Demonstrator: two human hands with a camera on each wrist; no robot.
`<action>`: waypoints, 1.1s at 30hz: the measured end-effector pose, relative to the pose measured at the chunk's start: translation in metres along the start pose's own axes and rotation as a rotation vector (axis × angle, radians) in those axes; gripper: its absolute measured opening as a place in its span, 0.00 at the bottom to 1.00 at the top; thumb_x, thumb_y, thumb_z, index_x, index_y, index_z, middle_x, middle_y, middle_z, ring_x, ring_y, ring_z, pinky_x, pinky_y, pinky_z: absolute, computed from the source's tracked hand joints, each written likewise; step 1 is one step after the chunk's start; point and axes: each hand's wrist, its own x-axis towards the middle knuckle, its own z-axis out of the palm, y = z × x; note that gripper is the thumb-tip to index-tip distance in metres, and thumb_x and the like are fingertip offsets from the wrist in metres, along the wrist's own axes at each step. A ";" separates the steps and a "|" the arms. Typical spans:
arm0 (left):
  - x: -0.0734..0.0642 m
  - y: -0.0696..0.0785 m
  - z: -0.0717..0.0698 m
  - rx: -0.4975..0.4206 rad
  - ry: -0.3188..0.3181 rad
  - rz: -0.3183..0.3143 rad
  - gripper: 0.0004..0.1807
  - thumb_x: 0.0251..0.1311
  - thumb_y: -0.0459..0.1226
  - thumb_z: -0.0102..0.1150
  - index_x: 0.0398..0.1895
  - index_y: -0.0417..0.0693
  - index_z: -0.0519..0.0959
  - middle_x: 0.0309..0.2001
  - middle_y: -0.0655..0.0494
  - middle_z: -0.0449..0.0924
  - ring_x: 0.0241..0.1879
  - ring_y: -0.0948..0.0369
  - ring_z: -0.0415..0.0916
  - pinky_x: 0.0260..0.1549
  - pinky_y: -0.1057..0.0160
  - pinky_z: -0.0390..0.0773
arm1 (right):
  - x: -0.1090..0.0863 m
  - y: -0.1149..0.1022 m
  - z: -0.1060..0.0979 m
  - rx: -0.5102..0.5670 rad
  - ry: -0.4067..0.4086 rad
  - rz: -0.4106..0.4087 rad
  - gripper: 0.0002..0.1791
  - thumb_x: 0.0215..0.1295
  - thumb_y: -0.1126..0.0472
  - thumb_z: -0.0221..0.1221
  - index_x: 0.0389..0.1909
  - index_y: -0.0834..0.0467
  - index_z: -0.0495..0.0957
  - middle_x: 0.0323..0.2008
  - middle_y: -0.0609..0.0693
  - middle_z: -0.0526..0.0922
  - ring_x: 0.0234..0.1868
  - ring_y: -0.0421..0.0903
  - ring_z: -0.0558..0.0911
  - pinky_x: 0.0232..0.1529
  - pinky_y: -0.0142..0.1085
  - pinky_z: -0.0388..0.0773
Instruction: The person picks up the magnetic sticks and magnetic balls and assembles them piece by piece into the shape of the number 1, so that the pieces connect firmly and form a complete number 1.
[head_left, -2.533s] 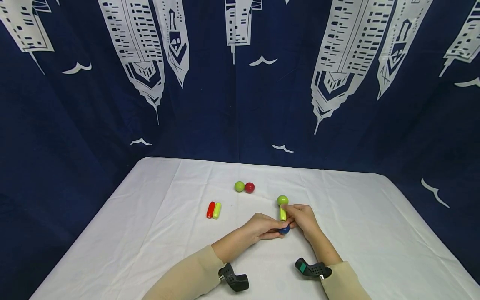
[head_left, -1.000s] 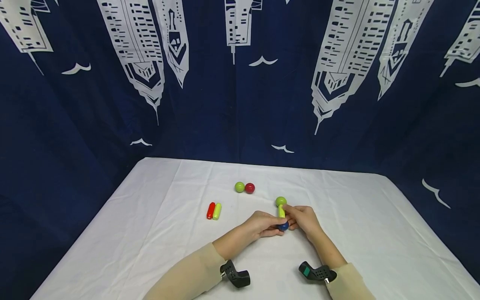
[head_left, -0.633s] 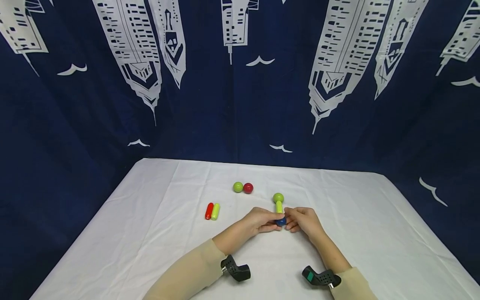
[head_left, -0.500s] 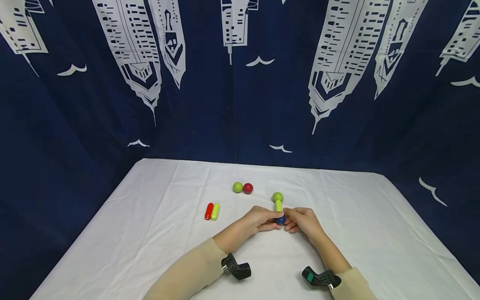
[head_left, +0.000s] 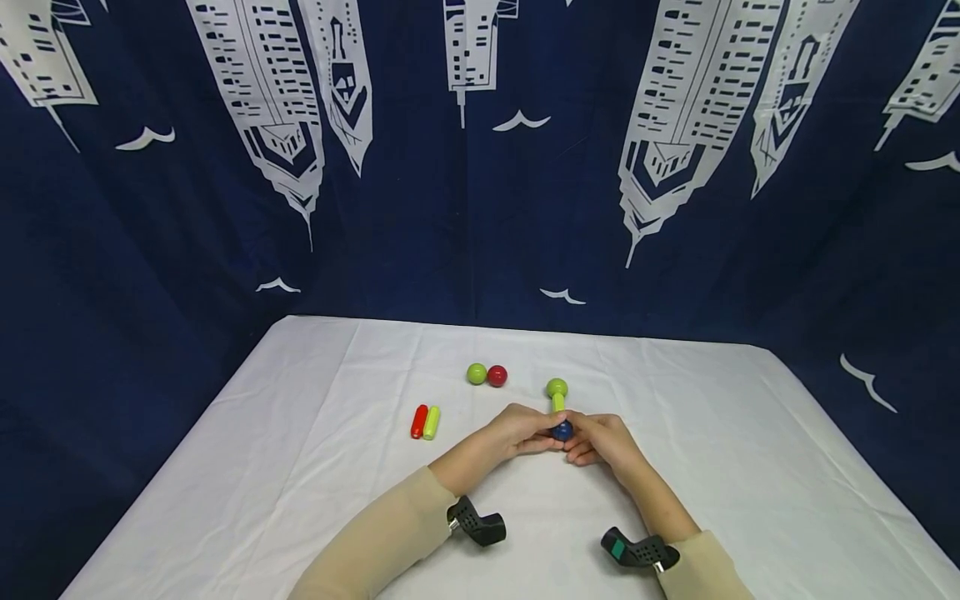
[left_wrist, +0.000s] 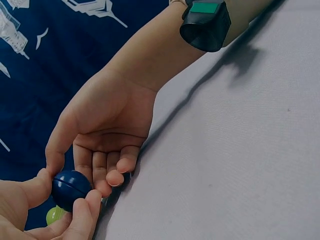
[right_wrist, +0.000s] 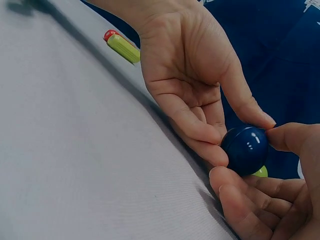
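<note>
A blue ball [head_left: 562,431] sits between the two hands, near the middle of the table. My left hand [head_left: 522,428] pinches it from the left, thumb on top and fingers below. From the right, my right hand [head_left: 603,436] also holds it between thumb and fingers. Beyond the ball a lime-yellow rod [head_left: 558,403] points away in line with it, ending at a lime green ball [head_left: 557,387]. The fingertips hide where the rod meets the blue ball. Both wrist views show the blue ball [left_wrist: 71,190] with a dark groove or seam visible in the left one.
On the white-covered table [head_left: 315,467], a lime green ball [head_left: 477,374] and a red ball [head_left: 497,376] touch, farther back. A red rod [head_left: 419,422] and a yellow rod [head_left: 431,422] lie side by side at left. A dark blue printed curtain [head_left: 420,217] hangs behind.
The ball-and-rod piece has shifted slightly away from the person and left. My right hand has gone from the yellow rod to the blue ball; my left hand keeps its hold.
</note>
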 end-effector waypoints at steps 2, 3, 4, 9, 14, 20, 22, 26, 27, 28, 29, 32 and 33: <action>0.001 0.000 0.000 0.001 -0.004 0.012 0.17 0.64 0.38 0.63 0.41 0.27 0.81 0.30 0.42 0.84 0.27 0.60 0.84 0.30 0.72 0.80 | 0.002 0.000 0.000 0.004 0.001 0.009 0.25 0.69 0.51 0.56 0.38 0.73 0.79 0.19 0.52 0.82 0.18 0.41 0.81 0.21 0.30 0.79; 0.002 0.000 0.001 0.005 -0.001 0.014 0.17 0.65 0.38 0.62 0.41 0.27 0.81 0.30 0.42 0.84 0.27 0.60 0.84 0.31 0.72 0.80 | 0.003 0.001 -0.001 0.003 -0.004 0.011 0.25 0.69 0.50 0.56 0.38 0.73 0.79 0.20 0.52 0.82 0.18 0.41 0.81 0.21 0.30 0.80; 0.002 0.000 0.001 0.006 0.001 0.016 0.17 0.65 0.38 0.61 0.42 0.27 0.81 0.30 0.43 0.84 0.27 0.60 0.84 0.31 0.71 0.81 | 0.004 0.001 -0.001 0.005 -0.006 0.014 0.25 0.69 0.50 0.56 0.38 0.73 0.79 0.20 0.52 0.82 0.18 0.41 0.81 0.21 0.30 0.80; 0.004 0.001 0.001 0.010 0.013 0.019 0.19 0.69 0.39 0.56 0.45 0.26 0.79 0.32 0.41 0.84 0.32 0.56 0.85 0.35 0.69 0.81 | 0.006 0.000 -0.002 0.011 -0.027 0.003 0.24 0.68 0.51 0.56 0.38 0.73 0.79 0.20 0.51 0.83 0.18 0.40 0.81 0.22 0.30 0.80; 0.003 0.004 0.001 0.015 0.007 0.029 0.19 0.71 0.38 0.54 0.47 0.26 0.78 0.34 0.40 0.84 0.36 0.54 0.85 0.39 0.65 0.81 | 0.010 -0.001 -0.002 0.021 -0.023 -0.002 0.23 0.67 0.53 0.57 0.38 0.74 0.79 0.19 0.51 0.82 0.18 0.40 0.81 0.22 0.29 0.79; 0.002 0.005 0.000 0.056 -0.012 0.030 0.17 0.72 0.36 0.51 0.49 0.25 0.77 0.34 0.41 0.83 0.34 0.56 0.85 0.40 0.66 0.81 | 0.013 -0.001 0.001 0.021 -0.015 -0.003 0.21 0.66 0.55 0.57 0.39 0.74 0.79 0.17 0.50 0.81 0.17 0.40 0.79 0.21 0.29 0.78; 0.002 0.005 -0.002 0.064 -0.014 0.032 0.17 0.72 0.34 0.50 0.51 0.24 0.75 0.34 0.41 0.83 0.36 0.55 0.85 0.41 0.66 0.81 | 0.014 -0.001 0.002 0.022 -0.017 -0.010 0.21 0.65 0.55 0.58 0.39 0.74 0.79 0.17 0.50 0.81 0.17 0.39 0.79 0.20 0.28 0.78; 0.002 0.004 -0.004 0.061 -0.013 0.027 0.17 0.72 0.33 0.50 0.51 0.23 0.74 0.34 0.40 0.82 0.38 0.54 0.84 0.42 0.66 0.80 | 0.015 0.000 0.003 0.034 -0.012 -0.010 0.21 0.64 0.55 0.59 0.38 0.74 0.80 0.17 0.49 0.80 0.16 0.39 0.79 0.20 0.28 0.78; 0.001 0.004 -0.004 0.055 -0.011 0.026 0.16 0.71 0.33 0.50 0.50 0.23 0.75 0.34 0.40 0.82 0.38 0.53 0.84 0.42 0.65 0.80 | 0.015 0.000 0.003 0.033 -0.011 -0.010 0.21 0.64 0.55 0.59 0.39 0.74 0.80 0.17 0.49 0.80 0.16 0.39 0.78 0.19 0.28 0.77; 0.001 0.003 -0.005 0.049 -0.010 0.024 0.16 0.71 0.33 0.51 0.50 0.24 0.75 0.34 0.41 0.82 0.38 0.53 0.84 0.42 0.65 0.81 | 0.015 0.000 0.004 0.035 -0.009 -0.006 0.20 0.64 0.56 0.59 0.39 0.74 0.80 0.17 0.49 0.80 0.16 0.39 0.78 0.19 0.28 0.77; 0.001 0.003 -0.005 0.043 -0.009 0.027 0.15 0.71 0.32 0.51 0.49 0.24 0.76 0.34 0.41 0.83 0.38 0.53 0.84 0.42 0.65 0.81 | 0.015 0.000 0.004 0.036 -0.006 -0.004 0.20 0.64 0.56 0.59 0.38 0.74 0.80 0.17 0.49 0.80 0.16 0.38 0.78 0.19 0.27 0.77; -0.001 0.002 -0.009 0.032 -0.005 0.047 0.13 0.68 0.30 0.53 0.47 0.25 0.77 0.32 0.42 0.83 0.36 0.54 0.85 0.41 0.64 0.81 | 0.016 0.000 0.004 0.046 0.009 -0.001 0.18 0.64 0.57 0.60 0.35 0.72 0.80 0.17 0.49 0.80 0.15 0.38 0.77 0.18 0.27 0.77; -0.002 0.001 -0.012 0.030 -0.002 0.056 0.13 0.67 0.30 0.53 0.46 0.25 0.77 0.32 0.42 0.83 0.35 0.54 0.84 0.41 0.64 0.81 | 0.016 0.000 0.004 0.046 0.011 -0.004 0.18 0.64 0.57 0.60 0.34 0.72 0.80 0.16 0.49 0.80 0.15 0.38 0.77 0.18 0.27 0.77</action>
